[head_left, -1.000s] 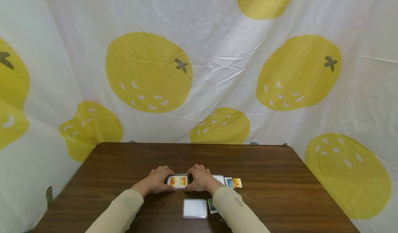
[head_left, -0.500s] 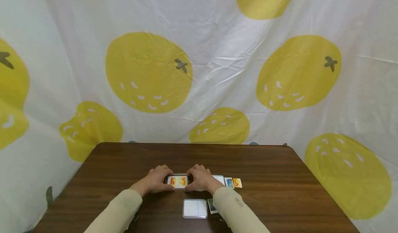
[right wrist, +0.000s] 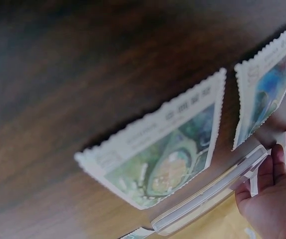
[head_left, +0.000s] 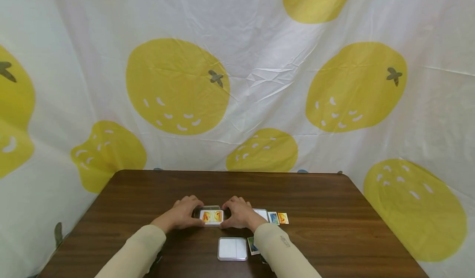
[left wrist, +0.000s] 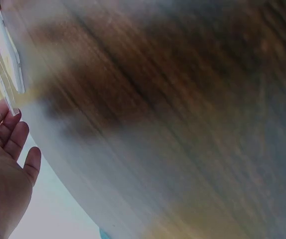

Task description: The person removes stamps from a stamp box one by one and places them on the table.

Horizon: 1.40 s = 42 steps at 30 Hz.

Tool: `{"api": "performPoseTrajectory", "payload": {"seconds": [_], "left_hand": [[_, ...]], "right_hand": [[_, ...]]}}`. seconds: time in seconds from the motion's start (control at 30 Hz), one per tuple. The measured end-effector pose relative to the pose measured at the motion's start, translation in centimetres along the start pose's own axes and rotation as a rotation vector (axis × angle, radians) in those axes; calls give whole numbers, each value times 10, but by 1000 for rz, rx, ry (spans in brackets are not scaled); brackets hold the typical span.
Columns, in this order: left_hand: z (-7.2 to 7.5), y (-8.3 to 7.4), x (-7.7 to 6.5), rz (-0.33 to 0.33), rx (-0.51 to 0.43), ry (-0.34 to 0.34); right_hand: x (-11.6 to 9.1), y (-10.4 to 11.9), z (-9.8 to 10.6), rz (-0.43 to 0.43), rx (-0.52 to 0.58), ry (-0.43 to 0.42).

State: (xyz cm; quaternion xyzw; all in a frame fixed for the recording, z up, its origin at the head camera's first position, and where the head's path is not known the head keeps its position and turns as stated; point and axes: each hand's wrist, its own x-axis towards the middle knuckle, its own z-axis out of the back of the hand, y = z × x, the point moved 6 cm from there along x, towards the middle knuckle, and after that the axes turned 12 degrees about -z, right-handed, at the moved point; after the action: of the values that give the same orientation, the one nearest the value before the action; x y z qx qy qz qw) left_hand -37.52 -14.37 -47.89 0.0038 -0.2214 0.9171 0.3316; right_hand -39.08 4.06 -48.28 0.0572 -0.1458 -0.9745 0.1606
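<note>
In the head view, a small clear plastic case (head_left: 211,217) with two orange-printed stamps on a white backing lies between both hands. My left hand (head_left: 179,215) pinches its clear lid (head_left: 211,207) between thumb and fingers. The left wrist view shows this lid (left wrist: 8,97) slightly apart from the white-backed base (left wrist: 11,55). From the right, my right hand (head_left: 238,213) grips the case with thumb and fingers at its near and far edges. The right wrist view has the right hand (right wrist: 275,199) at its lower right edge; its grip on the case is not clear there.
On the brown wooden table (head_left: 315,195), a white-backed case (head_left: 232,249) lies nearer me, a green stamp (head_left: 253,246) beside it. Another case (head_left: 261,214) is partly hidden behind my right wrist, with a blue stamp (head_left: 273,218) and an orange stamp (head_left: 283,218) to its right.
My left hand has shifted slightly left and up, and the clear lid now shows further past the case's far edge. The right hand stays in place.
</note>
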Motion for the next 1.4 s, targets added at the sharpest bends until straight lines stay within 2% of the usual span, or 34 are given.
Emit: {"api": "performPoseTrajectory", "payload": {"seconds": [0.37, 0.6, 0.97, 1.4], "left_hand": [[5, 2, -5, -4, -4, -11], [8, 3, -9, 17, 11, -17], [18, 9, -18, 23, -7, -57], [34, 30, -39, 4, 24, -105]], "right_hand": [[0, 2, -3, -11, 4, 5], [0, 2, -4, -14, 1, 8], [-1, 0, -4, -17, -5, 4], [-2, -2, -2, -17, 0, 6]]}}
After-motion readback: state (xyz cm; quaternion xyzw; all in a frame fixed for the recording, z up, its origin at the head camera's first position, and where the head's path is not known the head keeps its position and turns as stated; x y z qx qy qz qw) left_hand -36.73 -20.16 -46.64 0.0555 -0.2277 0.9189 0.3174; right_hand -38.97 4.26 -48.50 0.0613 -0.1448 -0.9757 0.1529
